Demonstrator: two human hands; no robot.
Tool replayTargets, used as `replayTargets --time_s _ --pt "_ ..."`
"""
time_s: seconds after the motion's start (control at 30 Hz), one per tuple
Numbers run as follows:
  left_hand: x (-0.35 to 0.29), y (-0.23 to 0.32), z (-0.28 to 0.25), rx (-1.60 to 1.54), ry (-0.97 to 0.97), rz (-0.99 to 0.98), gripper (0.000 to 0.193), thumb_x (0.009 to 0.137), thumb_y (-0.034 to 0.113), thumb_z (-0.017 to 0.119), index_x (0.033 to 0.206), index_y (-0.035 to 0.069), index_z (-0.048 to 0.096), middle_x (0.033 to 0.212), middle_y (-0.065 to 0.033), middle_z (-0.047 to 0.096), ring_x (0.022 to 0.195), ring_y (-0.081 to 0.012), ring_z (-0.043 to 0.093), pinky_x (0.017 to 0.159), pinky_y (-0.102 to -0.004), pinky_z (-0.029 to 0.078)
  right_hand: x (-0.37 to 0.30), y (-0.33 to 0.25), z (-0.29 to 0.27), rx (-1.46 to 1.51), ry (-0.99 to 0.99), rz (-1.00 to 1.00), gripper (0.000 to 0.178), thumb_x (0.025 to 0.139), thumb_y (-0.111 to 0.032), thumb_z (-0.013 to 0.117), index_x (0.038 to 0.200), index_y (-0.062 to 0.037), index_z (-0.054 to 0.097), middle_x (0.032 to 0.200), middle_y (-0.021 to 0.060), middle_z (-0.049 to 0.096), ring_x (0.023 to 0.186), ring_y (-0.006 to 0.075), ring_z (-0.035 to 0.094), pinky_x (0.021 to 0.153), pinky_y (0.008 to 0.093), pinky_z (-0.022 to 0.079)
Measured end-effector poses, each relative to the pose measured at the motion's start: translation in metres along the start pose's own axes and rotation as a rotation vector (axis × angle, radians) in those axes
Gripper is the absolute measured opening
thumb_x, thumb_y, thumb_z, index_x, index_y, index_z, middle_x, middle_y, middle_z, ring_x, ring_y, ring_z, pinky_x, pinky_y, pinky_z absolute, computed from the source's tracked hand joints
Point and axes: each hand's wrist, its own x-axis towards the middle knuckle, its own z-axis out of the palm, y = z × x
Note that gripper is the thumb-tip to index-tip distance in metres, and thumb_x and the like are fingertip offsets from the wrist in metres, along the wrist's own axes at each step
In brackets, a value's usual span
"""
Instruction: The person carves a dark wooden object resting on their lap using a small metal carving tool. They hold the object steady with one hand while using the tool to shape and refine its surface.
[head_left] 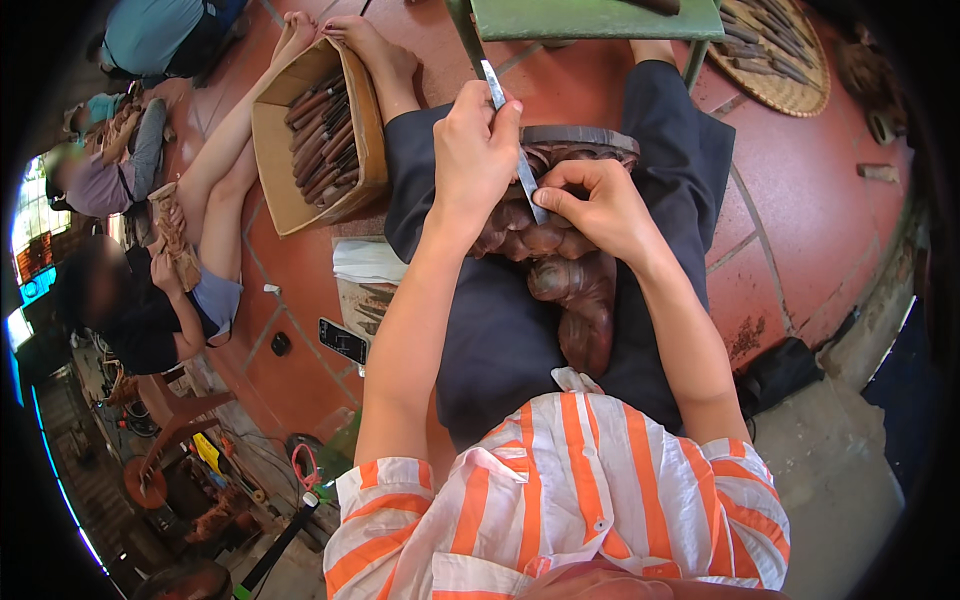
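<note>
A thin, flat, pale grey strip (525, 178) slants between my hands; its material I cannot make out. My left hand (474, 150) is closed round its upper part, with the far tip sticking out beyond the thumb. At the near end, my right hand (598, 208) pinches the strip between thumb and fingers. Beneath them a dark reddish-brown wood carving (575, 300) lies between my legs, its flat rounded base at the far side and its narrower end toward me. Whether the strip touches the carving is unclear.
Left of my knee stands a cardboard box (375, 125) full of wooden-handled carving tools (325, 140). A phone (342, 341) lies on the tiled floor. Ahead is a green stool (590, 22); far right, a woven tray (800, 95) holds more tools. Another person with a carving (175, 245) sits left.
</note>
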Motion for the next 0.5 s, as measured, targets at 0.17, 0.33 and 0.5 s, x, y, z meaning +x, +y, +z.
replayTargets --time_s 0.17,0.33,0.5 --pt "0.002 0.008 -0.002 -0.028 0.015 0.033 0.012 0.095 0.010 0.059 0.093 -0.002 0.055 0.058 -0.0040 0.057 0.041 -0.0078 0.050 0.036 -0.0247 0.038 0.005 0.005 0.003 -0.170 0.082 -0.080 0.016 0.082 -0.018 0.070 0.084 -0.0020 0.071 0.069 0.0089 0.065 0.062 0.0175 0.058 0.064 0.0331 0.046" --pt "0.002 0.014 -0.004 -0.101 0.004 -0.016 0.012 0.095 0.010 0.058 0.094 -0.001 0.055 0.059 -0.0038 0.058 0.041 -0.0084 0.052 0.036 -0.0237 0.039 0.008 0.012 0.001 -0.083 0.060 -0.106 0.017 0.083 -0.020 0.070 0.084 -0.0025 0.071 0.068 0.0081 0.065 0.061 0.0164 0.058 0.063 0.0325 0.045" --pt "-0.004 0.017 -0.002 -0.160 -0.018 -0.071 0.012 0.095 0.010 0.059 0.094 -0.001 0.055 0.060 -0.0037 0.059 0.041 -0.0081 0.052 0.036 -0.0229 0.039 0.007 0.013 -0.007 0.053 -0.063 -0.048 0.018 0.085 -0.019 0.070 0.084 -0.0009 0.070 0.066 0.0059 0.063 0.061 0.0120 0.053 0.061 0.0303 0.044"
